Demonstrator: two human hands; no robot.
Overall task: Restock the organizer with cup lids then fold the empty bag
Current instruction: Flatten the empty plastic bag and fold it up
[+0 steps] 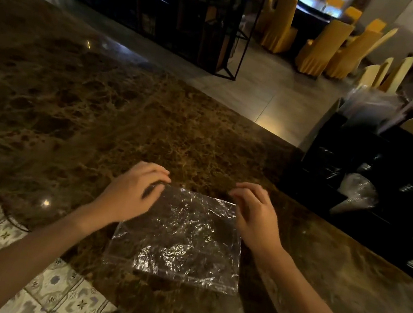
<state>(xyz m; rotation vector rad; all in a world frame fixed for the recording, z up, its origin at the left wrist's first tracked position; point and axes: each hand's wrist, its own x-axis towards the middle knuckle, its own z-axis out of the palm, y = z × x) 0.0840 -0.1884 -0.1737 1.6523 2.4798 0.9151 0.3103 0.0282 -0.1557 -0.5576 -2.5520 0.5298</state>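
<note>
A clear, crinkled plastic bag (pixel 183 238) lies flat on the brown marble counter (pixel 99 114), folded into a rough rectangle. My left hand (pixel 132 192) rests on the bag's far left corner, fingers curled down onto the edge. My right hand (pixel 253 213) is at the far right corner, fingertips touching the plastic. Whether either hand pinches the film or only presses it is unclear. A black organizer (pixel 371 184) stands on the counter at the right, with dark cup lids (pixel 331 166) stacked in its compartments.
A clear-wrapped bundle (pixel 359 193) lies in the organizer's front compartment, and straws or sleeves (pixel 374 108) stick up at its back. Beyond the counter's far edge are a tiled floor, a black metal shelf frame (pixel 193 16) and yellow-covered chairs (pixel 321 47).
</note>
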